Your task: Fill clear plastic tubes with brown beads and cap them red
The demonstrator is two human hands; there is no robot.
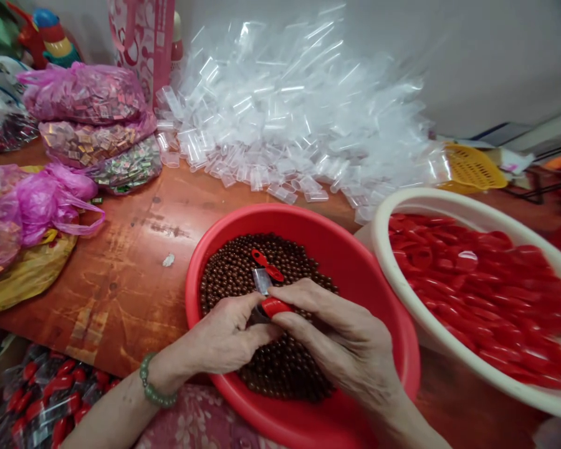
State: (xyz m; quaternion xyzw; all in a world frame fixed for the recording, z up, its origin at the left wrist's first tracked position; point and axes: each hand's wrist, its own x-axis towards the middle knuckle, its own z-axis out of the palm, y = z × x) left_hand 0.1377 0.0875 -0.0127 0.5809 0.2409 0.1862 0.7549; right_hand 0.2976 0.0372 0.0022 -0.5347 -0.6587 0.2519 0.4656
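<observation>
Over the red basin [215, 234], both hands meet at one small item, a glossy red plastic piece [275, 306] with a dark part below it. The thumb and forefinger of my left hand [224, 333] close on its left side. My right hand [341, 330] pinches the red piece from the right. Fingers hide most of the dark part. Just beyond the fingertips is a small clear plastic sleeve [262, 282]; I cannot tell whether it touches them. A little red plastic piece with a holed end [267, 265] lies on the brown beads [234, 265] filling the basin's left side.
A cream basin [381, 215] of red plastic parts [486, 293] stands right. Clear plastic sleeves [299, 118] are heaped at the back, beside a yellow basket [474, 167]. Pink bags [86, 93] of small pieces sit left. Red-and-clear items [47, 399] fill a container lower left.
</observation>
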